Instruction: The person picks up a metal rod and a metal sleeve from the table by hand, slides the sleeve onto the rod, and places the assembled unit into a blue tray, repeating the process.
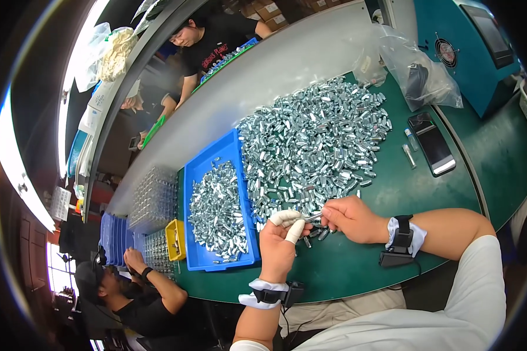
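— Green matting covered the workbench (392, 193) across the middle and right of the frame, didn't it, with a pale grey strip running along its far edge toward the upper right?

— It did. A big heap of small silvery metal sleeves (316, 140) lay spread over the centre of that mat, and a blue tray (200, 175) just left of the heap held a smaller pile of the same parts.

— Where were the hands?

— Both sat at the heap's near edge, lower centre. The left hand (278, 243) had white cots on the thumb and forefinger, and those two fingers were pinched together on one end of a single metal piece (313, 217). The right hand (352, 219) met it from the right, fingers curled and pressed together around the piece's other end. So the piece hung between the two hands, just above a few loose sleeves on the mat.

— Anything on the wrists?

— Each wore a white band with a small black unit strapped on.

— And the rest of the bench?

— A dark phone (432, 143) lay flat at the right of the heap, with two slim tubes just beside it. A clear plastic bag (418, 70) with something dark inside sat at the upper right, near a teal machine (468, 52). A small yellow bin (175, 240) stood left of the blue tray, next to clear trays of parts.

— Other people?

— One in black leaned over the bench at the lower left, another sat across at the upper left.
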A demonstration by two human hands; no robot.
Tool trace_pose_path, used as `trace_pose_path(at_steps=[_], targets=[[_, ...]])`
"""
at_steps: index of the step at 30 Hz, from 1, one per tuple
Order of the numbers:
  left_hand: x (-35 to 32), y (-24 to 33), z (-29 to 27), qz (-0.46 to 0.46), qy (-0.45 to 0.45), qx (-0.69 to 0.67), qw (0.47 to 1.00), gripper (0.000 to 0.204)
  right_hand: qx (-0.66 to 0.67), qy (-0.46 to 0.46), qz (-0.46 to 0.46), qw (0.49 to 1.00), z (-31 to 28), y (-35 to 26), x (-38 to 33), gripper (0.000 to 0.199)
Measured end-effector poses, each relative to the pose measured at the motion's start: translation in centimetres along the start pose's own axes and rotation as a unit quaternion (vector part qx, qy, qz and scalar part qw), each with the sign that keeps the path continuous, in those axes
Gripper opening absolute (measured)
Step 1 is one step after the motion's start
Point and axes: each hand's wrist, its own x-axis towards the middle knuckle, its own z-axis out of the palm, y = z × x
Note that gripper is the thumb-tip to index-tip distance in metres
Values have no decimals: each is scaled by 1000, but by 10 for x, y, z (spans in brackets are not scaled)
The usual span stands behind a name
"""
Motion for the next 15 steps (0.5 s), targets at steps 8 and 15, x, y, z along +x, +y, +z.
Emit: trace_pose_path(at_steps=[8,15], targets=[[-5,-11,8,-50,52,-3,997,9,-32,11,-33,999,-1,11,-1,32],[-3,-21,18,-28,51,-5,998,12,-20,-22,-7,1000,-3,12,6,34]])
